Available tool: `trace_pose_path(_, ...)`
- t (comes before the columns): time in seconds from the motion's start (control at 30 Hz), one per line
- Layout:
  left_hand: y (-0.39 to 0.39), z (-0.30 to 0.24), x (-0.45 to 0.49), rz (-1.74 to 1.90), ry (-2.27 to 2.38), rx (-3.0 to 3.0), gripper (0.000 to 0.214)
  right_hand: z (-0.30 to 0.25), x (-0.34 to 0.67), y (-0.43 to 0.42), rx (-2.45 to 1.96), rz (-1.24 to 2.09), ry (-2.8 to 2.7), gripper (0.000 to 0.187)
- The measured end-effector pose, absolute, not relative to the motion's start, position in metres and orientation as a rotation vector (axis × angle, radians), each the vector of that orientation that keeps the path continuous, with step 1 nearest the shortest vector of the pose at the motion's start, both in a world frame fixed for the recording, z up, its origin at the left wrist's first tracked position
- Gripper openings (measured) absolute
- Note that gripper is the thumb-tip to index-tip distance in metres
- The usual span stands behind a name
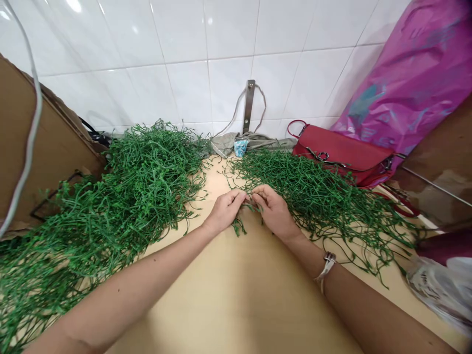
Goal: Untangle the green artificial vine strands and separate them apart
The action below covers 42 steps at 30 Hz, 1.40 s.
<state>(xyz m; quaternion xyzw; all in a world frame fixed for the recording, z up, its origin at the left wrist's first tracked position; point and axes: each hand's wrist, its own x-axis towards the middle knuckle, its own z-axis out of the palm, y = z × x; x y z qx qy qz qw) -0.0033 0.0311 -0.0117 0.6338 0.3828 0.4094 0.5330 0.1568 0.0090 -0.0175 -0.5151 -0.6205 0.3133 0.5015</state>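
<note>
My left hand (227, 209) and my right hand (273, 209) meet above the middle of the table, fingertips pinched close together. Both hold a thin green artificial stem (252, 206), mostly hidden by the fingers. Just below the fingers of my left hand, small green sprig ends (239, 226) hang down. To the left lies a big heap of green artificial sprigs (147, 177) with lighter, budded tips. A flatter pile of thin, dark green stems (302, 187) spreads out beyond and beside my right hand.
Behind the piles is a white tiled wall with a metal bracket (248, 105). A small blue-patterned cup (241, 147) stands by a grey cloth. A red handbag (342, 150) and a purple plastic bag (416, 83) are at right, a cardboard box (40, 152) at left, clear plastic (438, 285) at lower right.
</note>
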Motion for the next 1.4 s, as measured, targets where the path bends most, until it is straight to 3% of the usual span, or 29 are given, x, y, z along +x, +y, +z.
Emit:
trace_pose_path(0.17, 0.034, -0.011, -0.005, 0.995, 0.807, 1.376, 0.05, -0.012, 0.15, 0.011, -1.348, 0.589, -1.56, 0.021)
trace_pose_path(0.4, 0.031, -0.004, -0.004, 0.996, 0.746, 1.367, 0.05, -0.01, 0.146, 0.016, -1.44, 0.526, -1.534, 0.023)
trace_pose_path(0.83, 0.011, -0.002, -0.008, 1.009, 0.77, 1.599, 0.045, -0.016, 0.161, 0.03, -1.333, 0.745, -1.375, 0.038)
trace_pose_path(1.03, 0.021, -0.008, -0.003, 1.171, 0.856, 1.27, 0.031, -0.012, 0.174, 0.025, -1.333, 0.804, -1.408, 0.023)
trace_pose_path(1.13, 0.025, -0.012, -0.003, 1.173, 0.857, 1.306, 0.02, 0.004, 0.207, 0.029, -1.416, 0.595, -1.318, 0.022)
trace_pose_path(1.27, 0.028, -0.016, -0.002, 1.257, 0.787, 1.357, 0.027, 0.021, 0.238, 0.028, -1.494, -0.159, -1.193, 0.042)
trace_pose_path(1.4, 0.03, -0.016, -0.002, 1.33, 0.796, 1.334, 0.034, 0.019, 0.21, 0.015, -1.386, -0.469, -1.474, 0.032)
